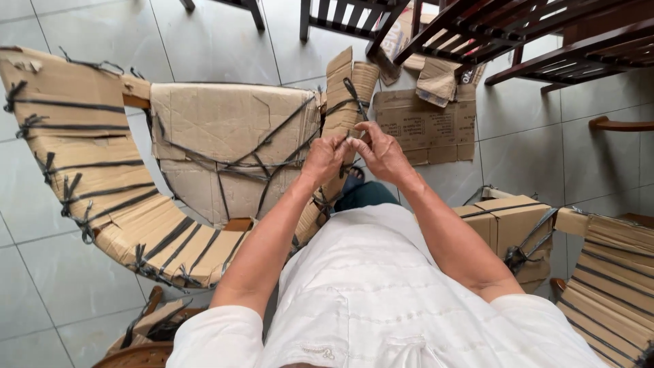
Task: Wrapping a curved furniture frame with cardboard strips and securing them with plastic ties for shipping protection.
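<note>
A chair wrapped in brown cardboard (231,129) and tied with black straps stands in front of me. My left hand (325,160) and my right hand (381,151) meet at the wrapped right armrest (346,85). Both pinch a thin black strap (344,141) between their fingertips, close against the cardboard. My forearms reach out from white sleeves over my lap.
A flattened cardboard sheet (426,126) lies on the tiled floor beyond my hands. Dark wooden chairs (518,34) stand at the top right. Another cardboard-wrapped chair (599,272) sits at my right, and a wrapped curved armrest (82,157) sweeps along the left.
</note>
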